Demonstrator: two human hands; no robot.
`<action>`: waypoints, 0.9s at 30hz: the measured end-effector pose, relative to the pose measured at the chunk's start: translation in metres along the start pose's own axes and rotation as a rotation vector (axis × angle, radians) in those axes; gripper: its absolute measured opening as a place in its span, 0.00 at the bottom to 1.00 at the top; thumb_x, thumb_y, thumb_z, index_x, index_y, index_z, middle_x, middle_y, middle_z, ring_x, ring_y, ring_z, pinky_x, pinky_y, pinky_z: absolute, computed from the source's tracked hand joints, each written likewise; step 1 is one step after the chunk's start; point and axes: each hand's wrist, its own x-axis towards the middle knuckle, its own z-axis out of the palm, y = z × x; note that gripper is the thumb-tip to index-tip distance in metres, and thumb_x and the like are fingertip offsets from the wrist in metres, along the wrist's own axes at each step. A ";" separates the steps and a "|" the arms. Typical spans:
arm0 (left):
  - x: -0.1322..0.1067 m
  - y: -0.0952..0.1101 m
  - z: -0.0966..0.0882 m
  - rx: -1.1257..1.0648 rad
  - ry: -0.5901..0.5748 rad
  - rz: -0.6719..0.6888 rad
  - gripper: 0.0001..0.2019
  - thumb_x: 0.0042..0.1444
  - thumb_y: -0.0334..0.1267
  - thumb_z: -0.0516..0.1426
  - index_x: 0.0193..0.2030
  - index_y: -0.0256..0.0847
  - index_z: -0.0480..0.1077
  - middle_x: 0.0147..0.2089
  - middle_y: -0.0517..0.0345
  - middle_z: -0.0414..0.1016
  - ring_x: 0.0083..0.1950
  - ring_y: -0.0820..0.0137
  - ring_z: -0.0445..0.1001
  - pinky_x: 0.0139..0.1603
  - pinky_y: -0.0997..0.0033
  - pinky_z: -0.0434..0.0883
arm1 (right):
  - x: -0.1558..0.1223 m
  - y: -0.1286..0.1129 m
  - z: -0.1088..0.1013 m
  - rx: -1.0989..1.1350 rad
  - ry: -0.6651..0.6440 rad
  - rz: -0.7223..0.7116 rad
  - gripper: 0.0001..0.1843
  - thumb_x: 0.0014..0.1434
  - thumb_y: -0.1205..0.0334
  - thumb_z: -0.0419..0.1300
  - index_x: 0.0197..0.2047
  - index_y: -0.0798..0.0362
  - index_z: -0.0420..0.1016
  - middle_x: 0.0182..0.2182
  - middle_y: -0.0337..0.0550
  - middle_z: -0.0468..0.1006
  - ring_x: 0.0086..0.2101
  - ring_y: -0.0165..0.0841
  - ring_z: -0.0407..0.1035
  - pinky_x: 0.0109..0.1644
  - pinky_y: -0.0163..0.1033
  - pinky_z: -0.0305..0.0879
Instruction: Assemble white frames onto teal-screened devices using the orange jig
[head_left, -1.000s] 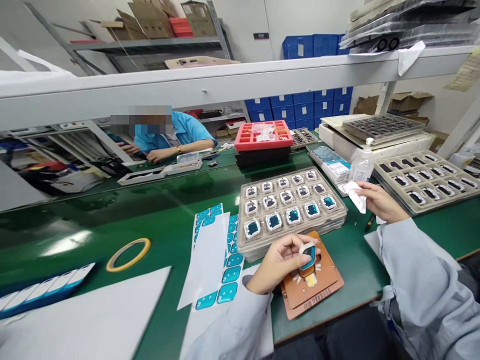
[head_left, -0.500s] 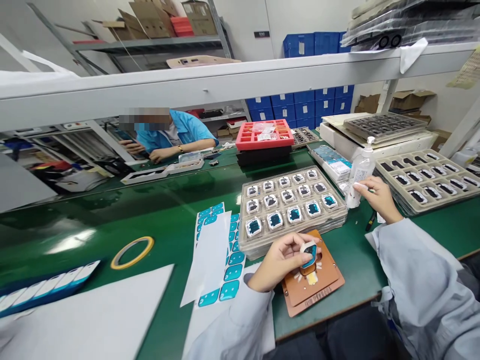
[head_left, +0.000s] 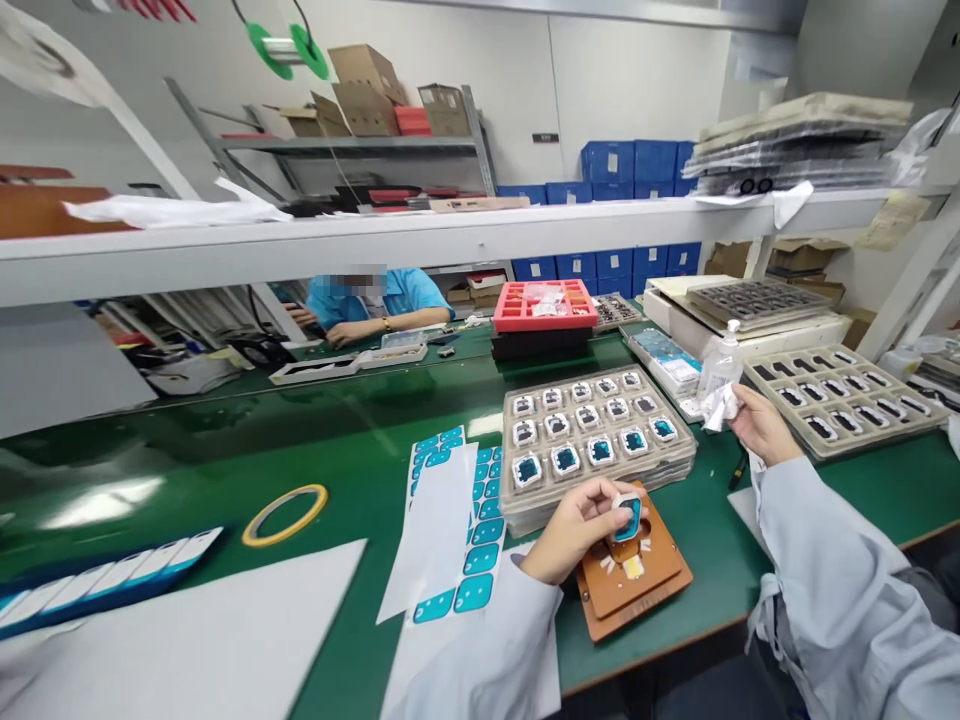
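Note:
My left hand [head_left: 574,530] pinches a small square module [head_left: 629,518] with a teal centre and white frame, holding it just above a brown jig plate [head_left: 634,575]. Its fingers cover part of the module. My right hand [head_left: 761,428] grips a white wipe [head_left: 718,408] beside the base of a clear pump bottle [head_left: 721,368]. A beige tray of similar modules [head_left: 596,430] lies between my hands, and its near edge is close to my left hand. Teal sticker sheets [head_left: 459,530] lie left of that tray.
A black pen [head_left: 739,470] lies under my right hand. A tray of dark parts [head_left: 840,405] stands to the right. A yellow tape roll [head_left: 285,515] lies on the green bench. Across the white shelf [head_left: 375,240], a co-worker [head_left: 375,298] works. A red tray [head_left: 544,305] sits ahead.
The whole view has tilted upward, showing more of the wall and shelves. My right hand has moved the wipe against the bottle's lower part. My left hand still holds the module over the jig.

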 end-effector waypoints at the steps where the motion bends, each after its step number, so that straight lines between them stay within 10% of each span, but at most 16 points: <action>1: 0.001 -0.001 -0.001 -0.010 0.000 0.002 0.22 0.44 0.45 0.71 0.31 0.36 0.63 0.52 0.43 0.76 0.45 0.60 0.81 0.49 0.62 0.74 | 0.000 -0.004 0.002 -0.008 -0.008 -0.023 0.23 0.66 0.42 0.55 0.38 0.56 0.74 0.30 0.40 0.76 0.29 0.30 0.72 0.34 0.39 0.71; 5: 0.005 -0.011 -0.007 -0.027 -0.011 0.015 0.23 0.43 0.46 0.71 0.31 0.36 0.63 0.51 0.44 0.76 0.44 0.60 0.81 0.47 0.62 0.74 | -0.004 -0.027 0.014 -0.138 -0.123 -0.118 0.27 0.56 0.34 0.60 0.36 0.53 0.79 0.30 0.44 0.80 0.30 0.36 0.74 0.34 0.41 0.72; 9: 0.010 -0.017 -0.011 -0.042 -0.023 0.038 0.24 0.41 0.47 0.72 0.29 0.36 0.62 0.49 0.44 0.77 0.43 0.59 0.81 0.46 0.63 0.75 | 0.008 -0.052 0.018 -0.411 -0.252 -0.200 0.18 0.42 0.46 0.73 0.27 0.53 0.82 0.28 0.46 0.82 0.31 0.42 0.75 0.35 0.44 0.71; 15: 0.005 -0.009 -0.007 -0.042 -0.032 0.017 0.24 0.42 0.47 0.72 0.30 0.37 0.63 0.50 0.45 0.76 0.47 0.58 0.80 0.46 0.65 0.74 | 0.061 -0.083 -0.007 -0.826 -0.025 -0.435 0.06 0.51 0.58 0.64 0.27 0.49 0.80 0.33 0.48 0.82 0.42 0.47 0.72 0.51 0.52 0.63; 27: 0.001 -0.002 -0.004 -0.005 -0.036 -0.008 0.25 0.41 0.48 0.72 0.30 0.37 0.62 0.50 0.44 0.76 0.50 0.56 0.79 0.54 0.58 0.72 | 0.095 -0.078 -0.030 -1.355 -0.066 -0.634 0.07 0.61 0.63 0.59 0.36 0.55 0.78 0.36 0.49 0.80 0.39 0.40 0.72 0.42 0.41 0.64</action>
